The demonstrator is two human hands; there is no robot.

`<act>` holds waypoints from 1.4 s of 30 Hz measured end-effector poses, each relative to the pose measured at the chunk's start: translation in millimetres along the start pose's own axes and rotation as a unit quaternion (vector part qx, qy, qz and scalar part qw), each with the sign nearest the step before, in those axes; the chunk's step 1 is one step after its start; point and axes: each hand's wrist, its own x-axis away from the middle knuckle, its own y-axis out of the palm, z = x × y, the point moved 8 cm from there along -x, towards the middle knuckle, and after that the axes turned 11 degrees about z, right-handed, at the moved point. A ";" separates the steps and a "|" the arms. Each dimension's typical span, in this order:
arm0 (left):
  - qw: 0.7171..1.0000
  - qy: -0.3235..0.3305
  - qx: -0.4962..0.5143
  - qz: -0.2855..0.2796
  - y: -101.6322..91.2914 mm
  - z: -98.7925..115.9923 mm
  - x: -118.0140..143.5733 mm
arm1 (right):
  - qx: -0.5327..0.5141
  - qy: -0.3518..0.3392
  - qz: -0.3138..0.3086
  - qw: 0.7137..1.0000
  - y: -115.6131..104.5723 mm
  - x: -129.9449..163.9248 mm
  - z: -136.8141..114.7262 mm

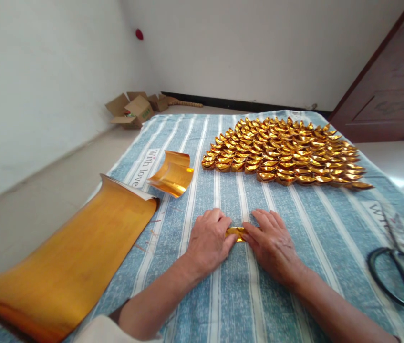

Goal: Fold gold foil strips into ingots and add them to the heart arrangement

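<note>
gold foil paper piece [235, 233] lies on the striped cloth [223, 295], pinched from both sides by the left hand [207, 243] and right hand [271, 243], fingers pressed down over it so most of it is hidden. folded gold ingots [284, 152] lie massed beyond, a curled foil sheet [173, 174] and a large foil sheet [69, 262] to the left, the latter cut off at the frame edge, as are the black scissors [398, 276] to the right.

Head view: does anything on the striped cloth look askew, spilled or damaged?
Nothing stands out. The folded gold pieces lie in tidy rows, the large gold sheet and smaller sheet merely curl, and both hands, left and right, press one gold piece.
</note>
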 end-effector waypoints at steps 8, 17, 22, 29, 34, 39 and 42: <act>0.994 -0.045 0.068 -0.069 10.9 -9.1 -12.4 | -0.098 -0.010 0.048 0.994 -3.7 -4.4 1.6; 0.969 -0.066 0.223 -0.087 14.0 -11.0 -11.8 | -0.150 -0.030 0.074 0.985 -9.7 -4.7 1.3; 0.960 -0.066 0.258 -0.090 12.9 -10.3 -11.8 | -0.159 -0.032 0.083 0.983 -12.4 -4.4 0.5; 0.945 -0.070 0.302 -0.103 9.1 -7.2 -10.8 | -0.183 -0.032 0.094 0.978 -16.4 -5.9 0.4; 0.939 -0.071 0.320 -0.101 6.0 -5.3 -10.8 | -0.204 -0.026 0.091 0.974 -18.2 -6.7 1.3; 0.931 -0.078 0.339 -0.110 6.0 -3.7 -10.2 | -0.213 -0.011 0.071 0.974 -17.3 -5.9 3.3; 0.918 -0.098 0.364 -0.121 7.8 -3.9 -9.3 | -0.207 0.004 0.046 0.977 -15.5 -6.2 4.6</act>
